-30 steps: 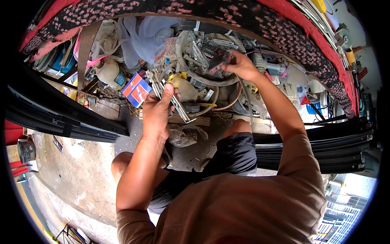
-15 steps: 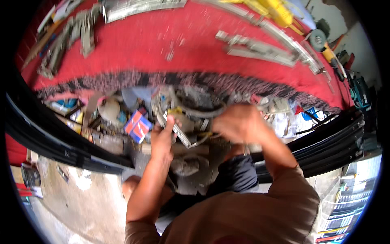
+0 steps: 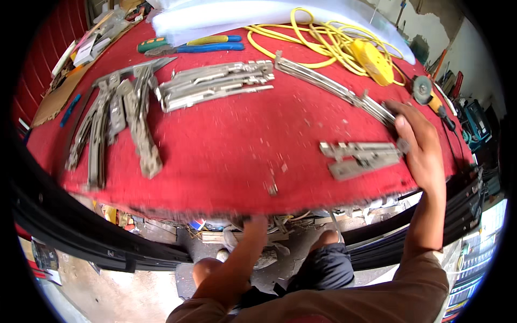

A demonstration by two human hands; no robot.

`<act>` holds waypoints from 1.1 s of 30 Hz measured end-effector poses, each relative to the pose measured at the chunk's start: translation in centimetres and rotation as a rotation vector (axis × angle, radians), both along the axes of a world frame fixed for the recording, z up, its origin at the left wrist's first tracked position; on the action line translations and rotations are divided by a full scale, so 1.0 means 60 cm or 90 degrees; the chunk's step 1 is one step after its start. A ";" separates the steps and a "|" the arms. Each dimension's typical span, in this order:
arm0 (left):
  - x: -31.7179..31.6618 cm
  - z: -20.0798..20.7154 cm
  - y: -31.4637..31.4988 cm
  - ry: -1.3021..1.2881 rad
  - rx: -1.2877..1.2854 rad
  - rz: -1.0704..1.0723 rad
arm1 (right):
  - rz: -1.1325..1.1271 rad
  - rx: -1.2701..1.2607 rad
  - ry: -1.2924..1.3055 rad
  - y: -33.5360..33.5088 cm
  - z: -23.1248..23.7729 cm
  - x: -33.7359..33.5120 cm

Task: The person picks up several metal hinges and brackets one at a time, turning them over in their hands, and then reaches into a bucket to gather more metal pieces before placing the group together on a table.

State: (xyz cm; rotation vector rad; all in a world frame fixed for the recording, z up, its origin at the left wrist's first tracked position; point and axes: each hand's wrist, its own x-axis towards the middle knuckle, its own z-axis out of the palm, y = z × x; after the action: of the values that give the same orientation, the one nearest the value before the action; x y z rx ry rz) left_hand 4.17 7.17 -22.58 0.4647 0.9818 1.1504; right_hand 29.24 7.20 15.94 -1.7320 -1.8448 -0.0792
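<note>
My right hand (image 3: 421,142) is at the right side of the red-covered table, its thumb and fingers closed round the near end of a long silver metal hinge arm (image 3: 328,83). Just left of that hand lie shorter folded hinge arms (image 3: 361,156). My left hand (image 3: 255,223) is low at the table's front edge, blurred, its fingers hidden; whatever it may hold cannot be seen. More hinge arms lie in a bundle (image 3: 218,83) at the middle back and in a spread pile (image 3: 140,118) at the left.
Pliers (image 3: 210,46) with blue and yellow handles lie at the back. A coiled yellow cord (image 3: 323,43) with a yellow socket block (image 3: 371,62) sits at the back right, near an angle grinder (image 3: 431,99). Dark metal rails (image 3: 107,237) flank my legs below the red cloth (image 3: 226,156).
My view has tipped up over the table. My right hand went from below the edge to the long hinge arm; the left, earlier holding a metal piece, is now partly hidden.
</note>
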 end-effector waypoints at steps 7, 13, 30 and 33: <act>-0.002 -0.040 -0.015 0.042 -0.134 -0.007 | 0.017 -0.068 -0.108 0.021 0.025 -0.010; -0.019 -0.037 -0.080 0.104 -0.263 -0.063 | -0.003 -0.121 -0.088 0.033 0.023 0.005; -0.144 0.632 -0.320 -0.066 -0.374 -0.116 | 0.048 -0.085 -0.074 0.045 0.053 0.036; -0.156 0.742 -0.262 0.059 -0.267 -0.193 | 0.031 -0.127 -0.051 0.040 0.059 0.028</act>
State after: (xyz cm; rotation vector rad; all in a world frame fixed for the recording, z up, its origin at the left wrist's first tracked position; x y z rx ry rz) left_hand -5.20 -8.52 21.97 0.3154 1.1551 0.6335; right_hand 30.95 9.58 19.48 -1.8388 -2.0109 0.0572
